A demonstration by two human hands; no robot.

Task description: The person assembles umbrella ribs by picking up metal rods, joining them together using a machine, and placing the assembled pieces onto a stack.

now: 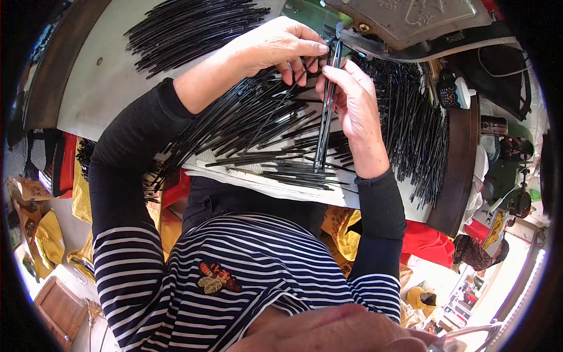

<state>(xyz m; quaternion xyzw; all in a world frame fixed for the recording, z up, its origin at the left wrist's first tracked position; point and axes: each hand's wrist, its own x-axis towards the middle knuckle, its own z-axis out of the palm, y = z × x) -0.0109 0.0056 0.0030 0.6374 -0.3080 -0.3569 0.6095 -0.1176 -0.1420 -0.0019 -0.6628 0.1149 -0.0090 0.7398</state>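
My right hand (353,100) is closed round a small bunch of long, thin black strips (324,126) that stand nearly upright in the picture, thumb pressed along them. Close beside it, my left hand (284,51) pinches a thin black strip (305,71) between thumb and fingers, near the top of the bunch. Both hands are just in front of a grey metal machine part (410,20). Under them a loose heap of similar black strips (240,117) spreads over the white tabletop (88,88). What exactly the strips are, I cannot tell.
One pile of black strips (193,32) lies at the far left, and a dense one (413,129) at the right. A brown wooden edge (460,170) bounds the table's right side. A dark cable (469,46) runs past the machine. Yellow bags (346,234) are below the table.
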